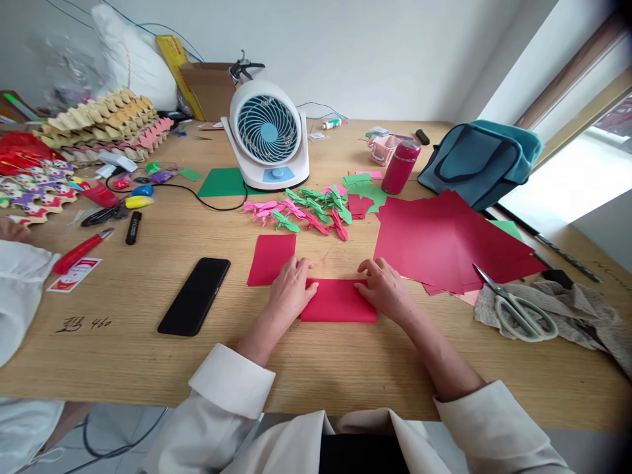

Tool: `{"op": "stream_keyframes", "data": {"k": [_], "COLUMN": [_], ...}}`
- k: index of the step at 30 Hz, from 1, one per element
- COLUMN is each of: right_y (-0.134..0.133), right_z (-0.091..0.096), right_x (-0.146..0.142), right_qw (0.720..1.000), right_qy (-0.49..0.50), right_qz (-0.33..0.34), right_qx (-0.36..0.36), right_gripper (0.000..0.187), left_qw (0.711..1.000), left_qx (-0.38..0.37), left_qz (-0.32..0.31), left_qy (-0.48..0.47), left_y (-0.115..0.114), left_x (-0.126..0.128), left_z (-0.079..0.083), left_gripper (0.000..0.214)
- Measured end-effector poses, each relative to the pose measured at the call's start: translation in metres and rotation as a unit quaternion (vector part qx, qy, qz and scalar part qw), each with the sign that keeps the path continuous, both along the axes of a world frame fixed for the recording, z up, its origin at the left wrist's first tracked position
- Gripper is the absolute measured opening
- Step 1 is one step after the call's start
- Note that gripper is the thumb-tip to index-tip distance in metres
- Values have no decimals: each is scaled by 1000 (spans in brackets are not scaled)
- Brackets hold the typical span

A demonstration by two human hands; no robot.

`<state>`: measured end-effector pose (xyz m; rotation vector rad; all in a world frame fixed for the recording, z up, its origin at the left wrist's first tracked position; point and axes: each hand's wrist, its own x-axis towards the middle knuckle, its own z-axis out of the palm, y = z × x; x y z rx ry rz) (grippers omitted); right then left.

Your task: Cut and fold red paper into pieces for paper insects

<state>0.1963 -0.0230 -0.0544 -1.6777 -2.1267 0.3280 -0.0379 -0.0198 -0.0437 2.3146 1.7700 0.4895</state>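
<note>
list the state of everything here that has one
red paper, folded to a rectangle, flat on the table
left hand, open, fingers pressing the paper's left end
right hand, open, fingers pressing its right end
phone, face up, screen dark
scissors, shut, lying on the cloth
red bottle, upright, cap on
red sheets, unfolded, fanned pile
fan, upright; running or not, cannot tell

both arms reach in from the near edge of the table, with pale sleeves pushed back and bare forearms. the left hand (pixel 291 291) lies palm down, its fingers (pixel 299 267) flat and bent a little, tips pressing down. the right hand (pixel 387 291) lies palm down too, fingers pointing toward the left hand. the hands are near but apart.
</note>
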Motion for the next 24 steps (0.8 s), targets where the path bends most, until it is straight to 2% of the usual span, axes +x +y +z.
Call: {"op": "stream_keyframes", "data": {"k": [2,5,8,11,14,16,20,24], "right_y": [2,3,3,3,4,4,5,6], "right_z": [-1,1,2,2,2,2,5,9], "right_x": [1,0,-1,0,1,1,1,0], "right_qw": [1000,995,988,986,987,988,990,992], "right_qy": [3,46,89,106,108,103,83,57], "right_qz": [17,86,125,128,120,113,104,94], "right_qx": [14,2,-11,-15,-19,-23,-39,-58], "right_gripper": [18,13,21,22,21,21,22,21], "left_qw": [997,982,973,975,976,973,973,978], "left_qx": [22,6,-13,-23,-18,-17,-24,-42], "left_qz": [-64,-175,-219,-219,-213,-213,-177,-132], "left_qy": [-30,-70,-71,-38,37,94,149,155], "left_y": [3,10,14,11,-2,-13,-34,-48], "left_x": [0,1,3,6,15,24,42,52], "left_z": [-3,-7,-4,5,17,22,20,13], "left_gripper": [27,24,26,23,18,23,33,48]}}
